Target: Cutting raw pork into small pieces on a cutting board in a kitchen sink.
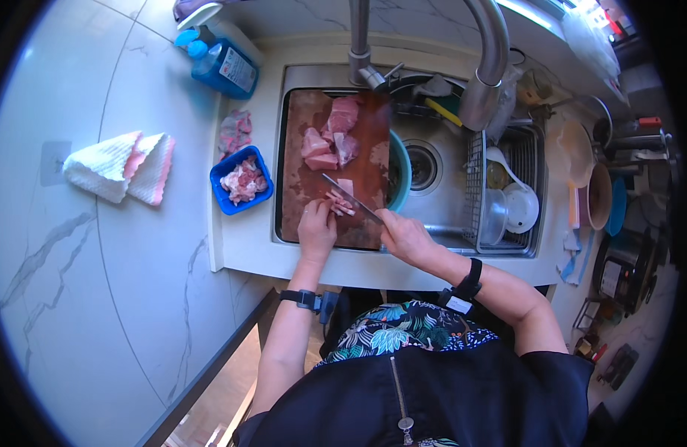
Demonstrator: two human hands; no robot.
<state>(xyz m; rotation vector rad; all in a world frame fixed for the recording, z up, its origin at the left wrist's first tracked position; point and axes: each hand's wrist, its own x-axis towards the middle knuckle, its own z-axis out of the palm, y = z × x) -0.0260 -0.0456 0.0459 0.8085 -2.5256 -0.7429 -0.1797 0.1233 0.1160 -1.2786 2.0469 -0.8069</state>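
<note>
My right hand (pixel 406 237) grips a kitchen knife (pixel 354 200), its blade slanting up and left over the cutting board (pixel 299 220). Thin raw meat strips (pixel 341 204) lie beside the blade, held at their left end by the bent fingers of my left hand (pixel 316 230). Just past the blade is a small flat piece of meat (pixel 346 186). Larger raw meat chunks (pixel 324 148) sit farther up the reddish-brown board, which rests over the left part of the sink. Left of the board, a blue plastic tray (pixel 215 187) contains meat trimmings (pixel 244 181).
A teal basin (pixel 402 167) shows from under the board's right edge. The steel faucet (pixel 483 95) arches over the sink (pixel 441 207). A wire dish rack (pixel 475 195) holds bowls and a ladle. Blue soap bottle (pixel 223 70), crumpled cloth (pixel 235 133) and wall-hung white towel (pixel 106 167) are left.
</note>
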